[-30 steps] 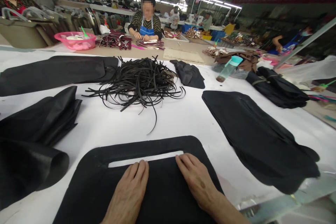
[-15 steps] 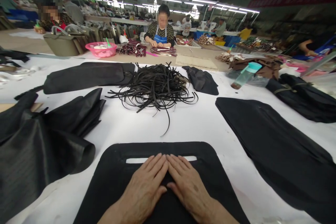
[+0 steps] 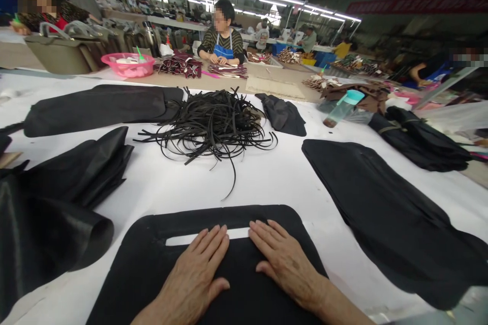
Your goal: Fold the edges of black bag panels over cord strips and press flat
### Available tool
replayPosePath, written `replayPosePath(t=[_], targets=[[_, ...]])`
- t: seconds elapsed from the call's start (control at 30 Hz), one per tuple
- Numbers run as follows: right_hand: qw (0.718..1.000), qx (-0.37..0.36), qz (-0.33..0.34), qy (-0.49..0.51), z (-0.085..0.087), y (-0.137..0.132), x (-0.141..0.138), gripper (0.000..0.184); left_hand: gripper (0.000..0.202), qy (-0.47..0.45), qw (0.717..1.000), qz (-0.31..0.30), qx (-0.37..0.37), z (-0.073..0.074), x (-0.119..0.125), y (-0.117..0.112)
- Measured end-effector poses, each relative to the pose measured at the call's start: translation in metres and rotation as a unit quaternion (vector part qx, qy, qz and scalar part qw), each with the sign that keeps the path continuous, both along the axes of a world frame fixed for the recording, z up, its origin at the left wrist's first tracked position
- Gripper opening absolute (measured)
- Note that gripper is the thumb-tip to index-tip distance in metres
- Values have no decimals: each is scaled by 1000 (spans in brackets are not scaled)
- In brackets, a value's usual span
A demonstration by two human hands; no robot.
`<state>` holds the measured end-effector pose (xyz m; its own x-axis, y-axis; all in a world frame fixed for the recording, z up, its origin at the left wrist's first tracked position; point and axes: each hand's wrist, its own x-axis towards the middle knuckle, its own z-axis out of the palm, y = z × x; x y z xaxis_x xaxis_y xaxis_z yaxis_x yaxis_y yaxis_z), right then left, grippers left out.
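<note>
A flat black panel [image 3: 148, 264] with rounded far corners lies on the white table in front of me. Near its far edge runs a long narrow slot [image 3: 238, 233] through which white shows. My left hand [image 3: 196, 269] rests flat on the panel, its fingertips over the slot's middle. Also flat, my right hand [image 3: 287, 259] lies with its fingertips at the slot's right end. Both hands have their fingers stretched out, thumbs pointing inward, and neither grips anything. A gap separates the two hands.
Beyond the panel is a tangled heap of thin black strips [image 3: 213, 122]. Stacked black pieces lie at right [image 3: 381, 208] and far left [image 3: 95, 106]; loose black sheets [image 3: 68, 213] curl at near left. A bottle [image 3: 343, 109] lies tilted at back right. A co-worker [image 3: 223, 35] sits opposite.
My hands have moved apart along the slot from fingertips touching, the right one going rightward and the left one leftward. The view has turned slightly right.
</note>
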<state>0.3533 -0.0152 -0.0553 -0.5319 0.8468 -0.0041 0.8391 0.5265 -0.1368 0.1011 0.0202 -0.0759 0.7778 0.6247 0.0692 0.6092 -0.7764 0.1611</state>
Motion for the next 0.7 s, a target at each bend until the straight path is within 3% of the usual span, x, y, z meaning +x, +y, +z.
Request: replayPosePath(t=[0.13,0.33,0.53,0.63,0.7], targets=[[999,25,2,-32,2,-3,16,56,78,-12,999,-11,32,-5,0,2],[995,93,-23,12,-1,-8,16,44,74,-28,996,-22,83,-11,-3,2],[976,122,-162,86,-3,0,27,31,68,-48,990,-33,124,-14,-5,3],[961,70,-242,112,2,14,32,28,64,-37,983,-40,175,-14,-5,3],[960,29,-255,109,4,27,30,28,62,-27,977,-44,205,-12,-5,3]])
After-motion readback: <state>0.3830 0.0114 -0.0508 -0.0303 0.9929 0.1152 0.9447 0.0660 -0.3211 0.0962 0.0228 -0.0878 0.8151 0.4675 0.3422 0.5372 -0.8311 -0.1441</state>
